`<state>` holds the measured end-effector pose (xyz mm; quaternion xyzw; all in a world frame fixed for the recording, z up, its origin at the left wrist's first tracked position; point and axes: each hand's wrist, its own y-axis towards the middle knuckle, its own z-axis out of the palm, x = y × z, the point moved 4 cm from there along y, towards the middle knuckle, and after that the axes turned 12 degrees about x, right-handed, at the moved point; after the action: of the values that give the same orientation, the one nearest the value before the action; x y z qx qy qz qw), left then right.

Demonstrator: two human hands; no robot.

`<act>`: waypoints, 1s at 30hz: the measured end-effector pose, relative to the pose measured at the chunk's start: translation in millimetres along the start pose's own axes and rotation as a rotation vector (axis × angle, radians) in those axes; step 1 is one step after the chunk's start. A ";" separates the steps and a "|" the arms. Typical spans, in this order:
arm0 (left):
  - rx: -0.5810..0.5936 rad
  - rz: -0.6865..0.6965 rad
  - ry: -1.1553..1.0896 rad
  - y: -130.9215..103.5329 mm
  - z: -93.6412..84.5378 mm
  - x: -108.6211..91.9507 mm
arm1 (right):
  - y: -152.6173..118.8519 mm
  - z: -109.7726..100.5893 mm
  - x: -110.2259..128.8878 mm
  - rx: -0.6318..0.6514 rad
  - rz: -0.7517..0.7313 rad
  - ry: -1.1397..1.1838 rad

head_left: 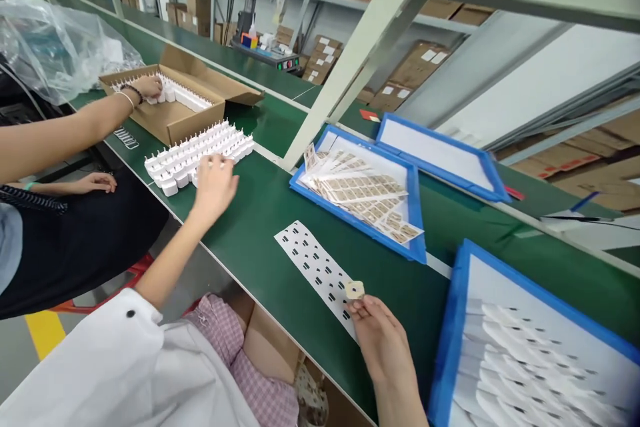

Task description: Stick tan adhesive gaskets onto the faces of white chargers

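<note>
My left hand reaches to the near right side of the rows of white plastic parts, which have thin upright pins. Its fingers are curled down at one of these parts, and the fingertips are partly hidden. Between thumb and fingers, my right hand pinches a small pale yellow adhesive pad with a dark hole in it. Under and beside that pad, a white strip sheet with dark cut-out marks lies on the green table.
A blue-rimmed tray holds sheets of tan pads; another blue tray holds white strips. Behind lies a third blue-framed tray. At left, a co-worker's hand reaches into a cardboard box of white parts. A slanted post rises mid-table.
</note>
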<state>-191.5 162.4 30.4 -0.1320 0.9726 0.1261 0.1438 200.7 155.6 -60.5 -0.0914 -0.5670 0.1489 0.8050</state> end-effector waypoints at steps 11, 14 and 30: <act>-0.032 0.081 0.090 -23.1 7.2 75.8 | -17.1 13.4 -23.6 -0.089 -0.133 0.321; -0.044 0.095 0.024 -35.9 8.1 82.2 | -29.9 24.4 -19.4 -0.008 -0.112 0.289; 0.108 -0.122 -0.354 -36.3 15.1 62.0 | -94.5 28.4 -24.5 0.114 0.010 0.064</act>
<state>-234.3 119.1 -10.5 -0.1589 0.9277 0.0859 0.3267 179.2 57.9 -42.7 -0.0531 -0.5311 0.1817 0.8259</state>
